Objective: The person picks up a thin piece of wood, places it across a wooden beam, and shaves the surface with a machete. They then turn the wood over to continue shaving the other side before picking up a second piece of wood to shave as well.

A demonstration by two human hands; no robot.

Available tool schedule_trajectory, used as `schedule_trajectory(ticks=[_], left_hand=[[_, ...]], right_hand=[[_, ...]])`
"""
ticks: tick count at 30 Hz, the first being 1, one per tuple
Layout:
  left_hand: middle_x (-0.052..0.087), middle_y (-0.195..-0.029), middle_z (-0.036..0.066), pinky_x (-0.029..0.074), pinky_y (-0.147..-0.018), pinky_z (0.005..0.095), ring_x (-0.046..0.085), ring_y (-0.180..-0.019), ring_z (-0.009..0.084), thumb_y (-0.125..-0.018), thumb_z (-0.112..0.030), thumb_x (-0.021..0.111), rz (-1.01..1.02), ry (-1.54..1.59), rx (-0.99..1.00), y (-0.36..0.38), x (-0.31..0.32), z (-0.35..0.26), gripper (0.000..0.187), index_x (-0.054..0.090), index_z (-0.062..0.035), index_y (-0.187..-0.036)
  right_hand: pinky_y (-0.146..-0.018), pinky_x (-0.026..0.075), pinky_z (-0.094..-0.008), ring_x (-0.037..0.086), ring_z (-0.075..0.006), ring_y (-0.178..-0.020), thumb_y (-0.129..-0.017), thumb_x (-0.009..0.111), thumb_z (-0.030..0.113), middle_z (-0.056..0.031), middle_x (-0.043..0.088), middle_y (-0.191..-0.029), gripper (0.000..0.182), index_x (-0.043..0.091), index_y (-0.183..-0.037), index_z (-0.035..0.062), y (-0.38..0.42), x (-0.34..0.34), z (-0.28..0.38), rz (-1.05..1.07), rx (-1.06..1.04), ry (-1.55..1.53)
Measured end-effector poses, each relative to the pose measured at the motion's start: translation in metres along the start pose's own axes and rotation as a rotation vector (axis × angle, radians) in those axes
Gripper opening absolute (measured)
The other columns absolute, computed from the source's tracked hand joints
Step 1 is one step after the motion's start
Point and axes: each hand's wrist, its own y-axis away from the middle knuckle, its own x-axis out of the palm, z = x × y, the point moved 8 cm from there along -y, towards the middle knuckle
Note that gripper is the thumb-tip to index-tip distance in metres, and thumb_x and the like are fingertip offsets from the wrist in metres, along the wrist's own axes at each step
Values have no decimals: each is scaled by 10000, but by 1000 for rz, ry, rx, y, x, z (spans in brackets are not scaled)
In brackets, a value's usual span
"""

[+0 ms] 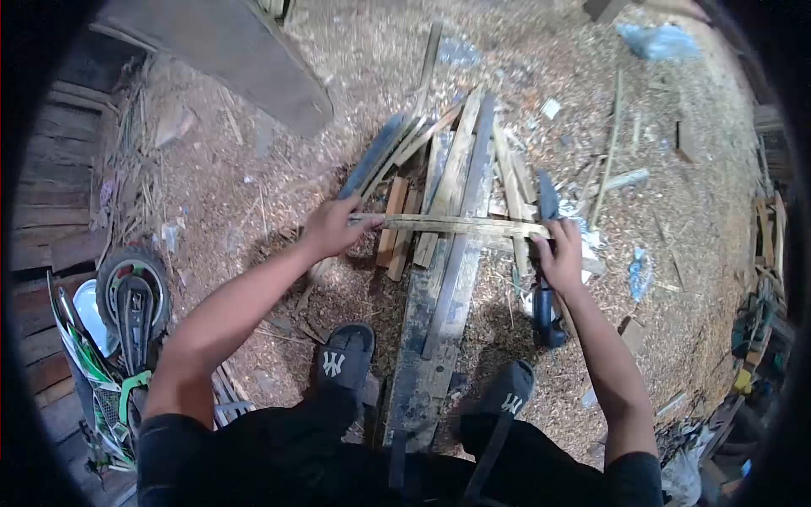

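A narrow wooden strip lies crosswise in front of me, level from side to side. My left hand is closed around its left end. At the other end, my right hand grips the strip between thumb and fingers. Below the strip run several longer planks, among them a pale board and a dark board, over a worn, paint-stained plank. Beside my right hand is a tool with a dark handle and a grey blade, partly hidden by the hand and strip.
Short brown wood blocks lie left of the planks. My sandals flank the worn plank. A toy-like wheeled bike stands at left by a plank wall. A large grey board juts in above; shavings and plastic scraps litter the ground.
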Motion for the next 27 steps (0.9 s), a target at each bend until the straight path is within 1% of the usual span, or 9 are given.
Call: schedule_trajectory(ticks=[3,5,6,10,13,16,22,24,27], left_hand=[[671,-814,176,491,-714,460,661,-764,339,-918,-543,694,-38,54,6,0,8,9,533,641,-21,-1010],[693,-905,141,513,-776,434,666,-852,286,-920,-541,696,126,50,-148,8,7,2,531,651,-25,-1041],[690,-964,137,515,-812,430,657,-899,273,-919,-545,694,53,-64,-164,15,-1,-2,540,647,-25,-1058],[667,-1135,177,499,-933,483,635,-1075,328,-930,-554,661,-166,-228,-42,31,-34,4,585,625,-23,-1172],[646,-1211,217,472,-999,524,604,-1179,395,-948,-537,631,-361,-265,48,51,-67,6,579,602,-45,-1252],[622,-1253,224,474,-1013,528,585,-1214,403,-964,-559,582,-156,-428,-19,98,-95,-18,586,588,-73,-1292],[625,-1260,208,483,-1007,503,592,-1195,402,-969,-550,578,-188,-619,56,147,-88,-8,583,582,-72,-1304],[633,-1247,205,483,-1006,493,597,-1184,395,-967,-532,595,-241,-681,127,128,-80,-1,558,601,-73,-1284],[642,-1233,196,471,-1015,496,599,-1197,355,-961,-524,596,-254,-230,49,79,-74,1,536,633,-54,-1216]], right_hand=[[-909,427,-488,556,-354,-1060,-914,705,354,-146,607,-1074,342,688,-1146,103,-5,-12,9,6,58,167],[-965,424,-497,565,-349,-1145,-914,708,378,-143,617,-1164,404,675,-1225,122,-5,-19,13,-62,36,163],[-1035,440,-459,542,-397,-1231,-958,666,353,-204,578,-1319,452,616,-1347,129,-3,-28,22,-74,66,244],[-1100,418,-474,504,-393,-1325,-947,680,402,-187,535,-1448,536,587,-1398,128,10,-44,19,12,116,171],[-1101,418,-471,513,-407,-1314,-957,669,403,-195,551,-1431,542,579,-1404,111,27,-58,18,-11,143,62],[-1099,425,-466,528,-424,-1296,-964,660,395,-230,566,-1401,547,571,-1403,81,50,-73,20,4,116,64],[-1053,455,-462,555,-428,-1235,-950,657,383,-238,602,-1309,563,553,-1400,62,82,-69,10,235,-16,161],[-1004,489,-464,605,-432,-1151,-947,662,331,-251,625,-1254,520,575,-1361,29,77,-68,-1,253,69,131],[-886,546,-455,688,-406,-957,-942,682,263,-249,692,-1074,426,619,-1260,-14,72,-56,-11,305,276,-57]])
